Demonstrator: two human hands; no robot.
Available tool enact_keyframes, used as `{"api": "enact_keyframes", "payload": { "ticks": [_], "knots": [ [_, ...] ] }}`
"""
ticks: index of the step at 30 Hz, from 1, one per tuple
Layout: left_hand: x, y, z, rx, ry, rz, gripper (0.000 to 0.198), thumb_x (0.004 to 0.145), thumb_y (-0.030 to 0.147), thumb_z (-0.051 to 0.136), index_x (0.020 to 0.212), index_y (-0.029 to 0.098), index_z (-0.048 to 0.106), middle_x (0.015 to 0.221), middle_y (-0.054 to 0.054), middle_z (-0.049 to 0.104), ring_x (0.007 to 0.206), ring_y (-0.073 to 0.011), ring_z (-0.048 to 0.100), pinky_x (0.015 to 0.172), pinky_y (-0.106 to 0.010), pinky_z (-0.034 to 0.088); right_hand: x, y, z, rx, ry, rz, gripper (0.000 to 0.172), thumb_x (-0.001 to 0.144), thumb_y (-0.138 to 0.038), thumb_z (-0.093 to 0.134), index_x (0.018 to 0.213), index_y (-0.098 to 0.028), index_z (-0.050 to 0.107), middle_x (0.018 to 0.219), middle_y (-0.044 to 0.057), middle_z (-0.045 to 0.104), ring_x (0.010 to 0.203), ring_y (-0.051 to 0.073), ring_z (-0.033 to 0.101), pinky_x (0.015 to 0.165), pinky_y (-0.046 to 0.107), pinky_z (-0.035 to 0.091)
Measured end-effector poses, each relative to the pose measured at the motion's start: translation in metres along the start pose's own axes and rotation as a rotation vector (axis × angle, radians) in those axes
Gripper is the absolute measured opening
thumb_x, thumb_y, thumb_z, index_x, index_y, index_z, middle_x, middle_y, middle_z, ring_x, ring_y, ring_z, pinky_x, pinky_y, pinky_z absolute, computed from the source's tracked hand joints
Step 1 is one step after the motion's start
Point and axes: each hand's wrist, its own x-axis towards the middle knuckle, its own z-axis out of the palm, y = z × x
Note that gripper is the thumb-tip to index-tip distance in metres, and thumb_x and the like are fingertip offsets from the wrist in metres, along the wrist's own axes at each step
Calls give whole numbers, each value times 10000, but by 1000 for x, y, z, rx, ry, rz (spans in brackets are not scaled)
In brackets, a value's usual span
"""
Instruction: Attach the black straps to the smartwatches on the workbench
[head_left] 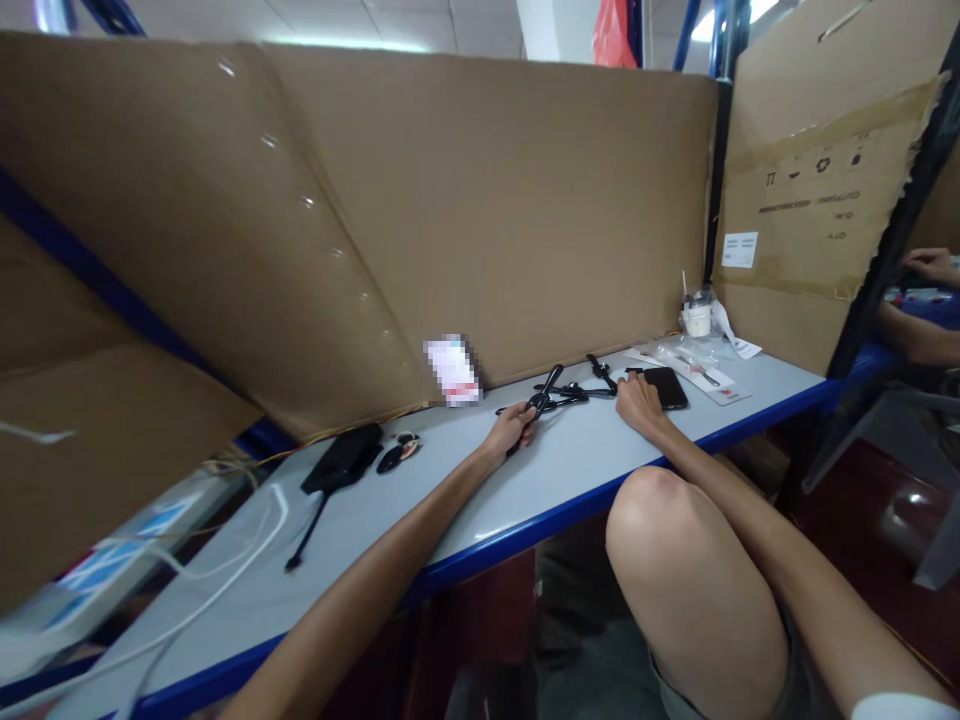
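Observation:
My left hand (511,430) is closed round a slim black long-handled tool (546,388), one end pointing up and away; its exact kind is unclear. Several similar black pieces (574,392) lie just beyond and to the right of that hand, some crossing each other. My right hand (639,402) rests on the table with its fingers curled, beside a black phone (666,387). Something dark shows behind these fingers, but what they hold is hidden.
On the left are a black pouch-like device with a short cable (345,460), small round items (399,452) and a white cable (247,565). A blurred-out screen (454,370) leans on the cardboard wall (487,210). Plastic packaging (694,370) and a cup (697,318) stand right.

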Motion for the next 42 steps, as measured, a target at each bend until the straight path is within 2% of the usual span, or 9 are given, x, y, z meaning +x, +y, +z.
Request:
{"api": "enact_keyframes", "payload": {
  "ticks": [4,13,18,21,23,28,32,38,42],
  "knots": [
    [6,3,-3,53,-29,-135,207,907,203,667,780,175,506,570,20,554,443,-101,544,419,-182,366,0,1,2,2,12,2,381,990,-120,429,1277,-56,672,1331,260,623,1281,337,516,993,392,452],
    [1,1,0,-156,173,-14,218,934,158,603,769,193,465,546,56,485,360,-63,396,363,-183,243,25,-15,-9,138,185,-106,286,1004,-162,466,1151,-151,711,1222,165,691,1184,282,554,1013,371,413],
    [-2,5,-1,-272,229,-80,203,933,138,577,792,201,445,545,66,466,370,-52,373,360,-168,223,52,-1,-13,308,298,134,318,1021,-148,429,1164,-172,713,1196,135,728,1131,247,630,946,321,456],
    [-4,7,0,-351,223,-125,188,938,136,556,802,197,442,555,69,455,378,-44,366,365,-159,230,49,18,-14,298,234,294,333,1026,-169,431,1178,-186,727,1166,133,749,1075,252,684,895,319,483],
    [-4,8,1,-380,233,-141,175,944,139,550,812,192,450,554,71,447,380,-41,366,367,-154,233,40,23,-15,237,151,307,334,1028,-189,439,1159,-179,747,1143,153,757,1066,265,703,890,327,493],
    [-5,8,4,-340,254,-113,158,931,162,594,827,183,477,562,63,471,387,-46,387,365,-157,232,10,3,-16,95,-14,91,312,997,-236,535,1207,-120,735,1194,217,732,1178,316,662,955,368,503],
    [-7,7,7,-263,206,-60,205,870,172,679,804,186,486,564,57,491,386,-54,392,363,-178,237,0,-12,-13,21,-52,45,329,1004,-175,502,1257,-73,686,1279,248,685,1293,327,582,1006,375,484],
    [-6,3,11,-198,207,9,209,872,184,698,791,179,505,563,44,518,386,-59,411,377,-195,256,-4,-7,-9,124,-45,71,331,971,-162,560,1293,-110,616,1270,197,676,1191,292,641,914,323,493],
    [-2,2,12,-246,210,-8,238,861,191,736,795,180,508,555,42,525,375,-60,408,384,-197,238,-8,-17,3,250,-44,-52,359,912,-150,617,1271,-155,621,1270,149,659,1136,250,653,924,292,471]
  ]
}}
